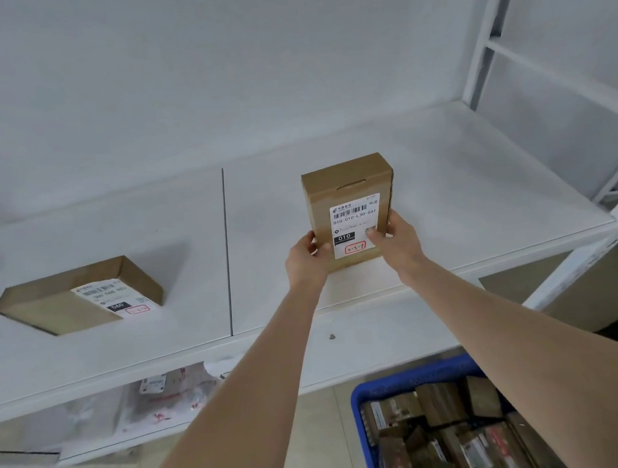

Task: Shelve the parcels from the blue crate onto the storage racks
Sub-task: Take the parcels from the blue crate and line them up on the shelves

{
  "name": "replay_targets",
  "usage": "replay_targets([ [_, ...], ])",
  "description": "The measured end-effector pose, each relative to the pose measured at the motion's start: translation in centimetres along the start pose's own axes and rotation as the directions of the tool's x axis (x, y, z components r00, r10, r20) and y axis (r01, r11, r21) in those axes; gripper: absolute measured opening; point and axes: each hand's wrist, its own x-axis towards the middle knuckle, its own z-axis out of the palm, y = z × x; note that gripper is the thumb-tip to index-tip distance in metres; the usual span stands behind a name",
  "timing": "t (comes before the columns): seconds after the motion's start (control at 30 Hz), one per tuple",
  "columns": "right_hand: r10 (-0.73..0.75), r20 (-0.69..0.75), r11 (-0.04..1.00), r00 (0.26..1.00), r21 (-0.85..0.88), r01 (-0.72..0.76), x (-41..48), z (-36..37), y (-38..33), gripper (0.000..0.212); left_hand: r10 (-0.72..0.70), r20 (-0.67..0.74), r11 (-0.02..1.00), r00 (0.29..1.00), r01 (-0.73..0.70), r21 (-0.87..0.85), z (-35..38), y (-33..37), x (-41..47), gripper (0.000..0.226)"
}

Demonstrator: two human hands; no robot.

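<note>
**Item 1.** Cardboard box, just right of centre. It stands upright over the white shelf, near the front edge. Whether its base rests on the board cannot be told. A white label with a barcode faces the camera.

**Item 2.** Left hand, gripping the box's lower left edge, thumb on the front face.

**Item 3.** Right hand, gripping the lower right edge, thumb on the label. The hands are apart, with the box between them.

**Item 4.** Second box, at 9 o'clock. It lies flat on the same shelf, label up, well apart from the first.

**Item 5.** Blue crate, at 5 o'clock on the floor, holding many brown parcels.

**Item 6.** Pale bagged packages, at 7 o'clock on the shelf below.

**Item 7.** White rack post, at 1 o'clock.
</note>
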Motion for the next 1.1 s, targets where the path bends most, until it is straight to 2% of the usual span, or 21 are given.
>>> replay_targets([
  [0.2, -0.025, -0.011, 0.997, 1.000, -0.079, 0.024, -1.7, -1.4, 0.7, 0.038, 0.021, -0.021, 1.000, 1.000, -0.020, 0.014, 0.0, -0.3, -2.1, 0.041],
  [0.63, 0.063, -0.013, 0.933, 0.998, -0.355, -0.063, -2.9, -1.8, 1.9, 0.037, 0.043, -0.025, 0.986, 0.999, -0.038, 0.163, 1.0, -0.5, -4.1, 0.030],
  [1.1, 0.098, -0.009, 0.929, 0.995, -0.358, -0.095, -0.6, -1.0, 1.7, 0.040, 0.050, -0.026, 0.982, 0.998, -0.044, 0.184, 1.2, 0.2, -2.0, 0.025],
])
